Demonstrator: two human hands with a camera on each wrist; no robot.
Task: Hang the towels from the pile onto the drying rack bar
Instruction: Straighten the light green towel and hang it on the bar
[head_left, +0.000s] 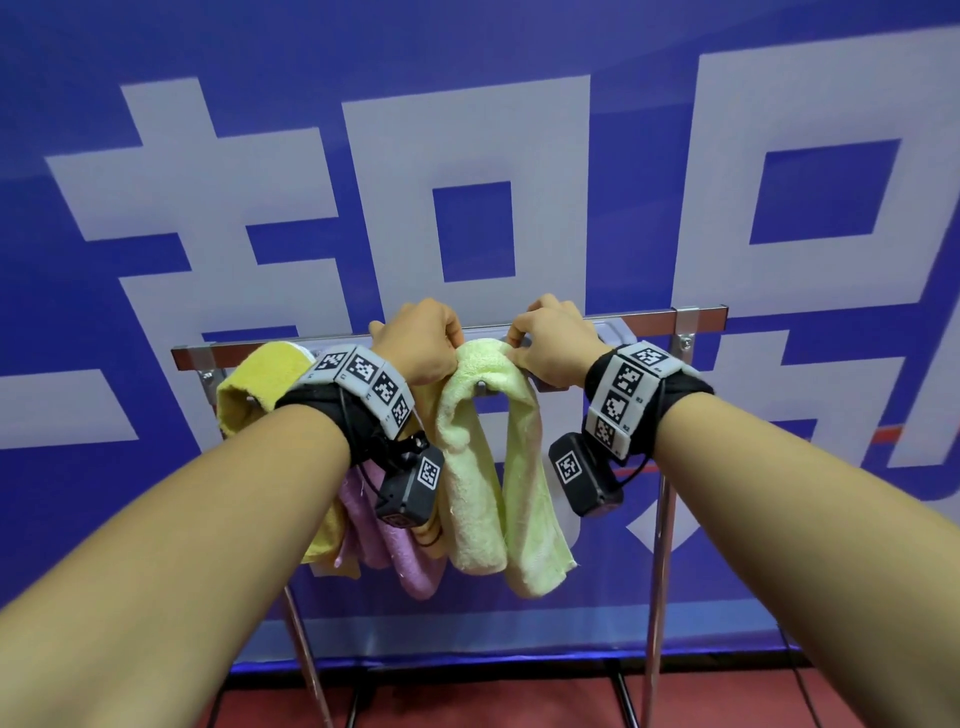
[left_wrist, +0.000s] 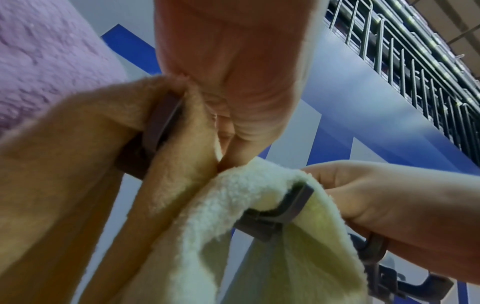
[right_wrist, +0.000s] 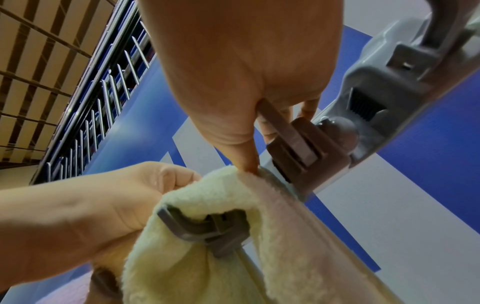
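Note:
A light green towel (head_left: 475, 467) (left_wrist: 228, 197) (right_wrist: 207, 259) is draped over the brown drying rack bar (head_left: 639, 318) (right_wrist: 294, 140), both ends hanging down. My left hand (head_left: 456, 344) (left_wrist: 233, 127) grips its top fold on the left side. My right hand (head_left: 517, 344) (right_wrist: 249, 163) pinches the fold's right edge against the bar. Left of it hang a peach towel (head_left: 427, 402) (left_wrist: 78, 168), a pink towel (head_left: 402, 556) (left_wrist: 41, 61) and a yellow towel (head_left: 260, 387). The pile is out of view.
A blue banner with large white characters (head_left: 467, 156) stands right behind the rack. Chrome legs (head_left: 658, 571) run down to a red floor (head_left: 519, 701). A grey bracket (right_wrist: 384, 82) joins the bar's right end; bare bar lies right of my right hand.

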